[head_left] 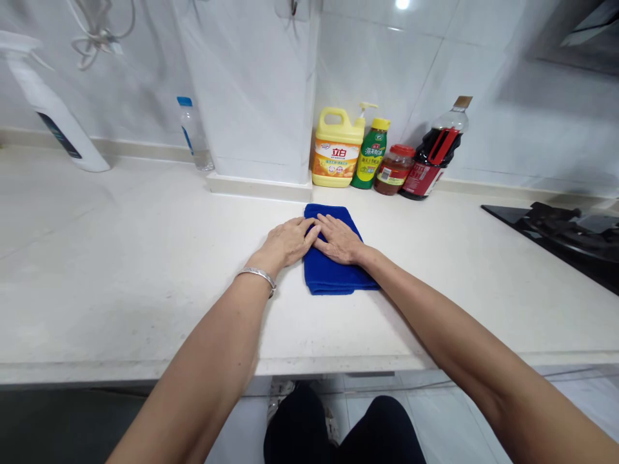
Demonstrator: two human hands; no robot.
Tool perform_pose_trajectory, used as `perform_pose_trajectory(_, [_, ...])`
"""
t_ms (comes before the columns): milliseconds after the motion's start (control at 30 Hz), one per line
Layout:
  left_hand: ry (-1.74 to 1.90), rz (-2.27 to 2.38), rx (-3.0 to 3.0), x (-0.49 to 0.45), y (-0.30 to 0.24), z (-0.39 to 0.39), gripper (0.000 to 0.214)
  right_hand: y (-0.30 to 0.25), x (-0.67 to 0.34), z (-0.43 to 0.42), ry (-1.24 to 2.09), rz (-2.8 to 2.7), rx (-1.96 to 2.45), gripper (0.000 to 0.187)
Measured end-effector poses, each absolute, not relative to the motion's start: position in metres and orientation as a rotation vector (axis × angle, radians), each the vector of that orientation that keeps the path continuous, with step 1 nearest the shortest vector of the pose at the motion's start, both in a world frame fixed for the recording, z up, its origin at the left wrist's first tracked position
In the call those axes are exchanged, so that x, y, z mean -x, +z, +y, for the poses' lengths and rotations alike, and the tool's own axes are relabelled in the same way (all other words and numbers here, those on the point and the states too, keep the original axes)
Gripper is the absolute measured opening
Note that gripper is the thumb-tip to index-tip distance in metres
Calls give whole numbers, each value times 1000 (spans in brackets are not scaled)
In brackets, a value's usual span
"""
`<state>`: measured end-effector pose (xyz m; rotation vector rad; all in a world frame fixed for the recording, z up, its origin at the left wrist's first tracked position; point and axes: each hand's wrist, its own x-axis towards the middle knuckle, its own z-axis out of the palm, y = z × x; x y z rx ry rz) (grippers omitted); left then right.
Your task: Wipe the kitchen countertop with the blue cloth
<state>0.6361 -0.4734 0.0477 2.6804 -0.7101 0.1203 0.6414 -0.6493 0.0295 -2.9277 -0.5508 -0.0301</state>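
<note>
A folded blue cloth (333, 274) lies flat on the white countertop (120, 258), near the foot of the wall pillar. My right hand (339, 240) rests palm down on top of it, fingers stretched out and pointing to the upper left. At the cloth's left edge is my left hand (290, 241), also flat, with its fingertips reaching the cloth and meeting the right hand's fingers. A silver bracelet (258, 274) circles my left wrist. Neither hand grips anything; part of the cloth is hidden beneath them.
Behind the cloth stand a yellow detergent jug (337, 148), a green sauce bottle (371, 154), a red-lidded jar (394, 169) and a large dark sauce bottle (432, 151). A black gas stove (565, 235) is at right. At left are a water bottle (194, 135) and a white spray bottle (62, 116).
</note>
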Motion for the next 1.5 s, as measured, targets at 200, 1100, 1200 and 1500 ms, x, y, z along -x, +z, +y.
perform_pose_trajectory(200, [117,-768,-2680,-637,46,-469,61,29,-640,-670,-40,-362,2991,77])
perform_pose_trajectory(1100, [104,-693,-2699,-642,52,-464,68,14,-492,-699,-247,-329,3130,76])
perform_pose_trajectory(1200, [98,-658,-2697,-643,54,-464,71,18,-476,-675,-267,-394,3115,72])
perform_pose_trajectory(1500, [58,-602,-2648,-642,62,-459,83,43,-482,-597,-43,-689,2981,72])
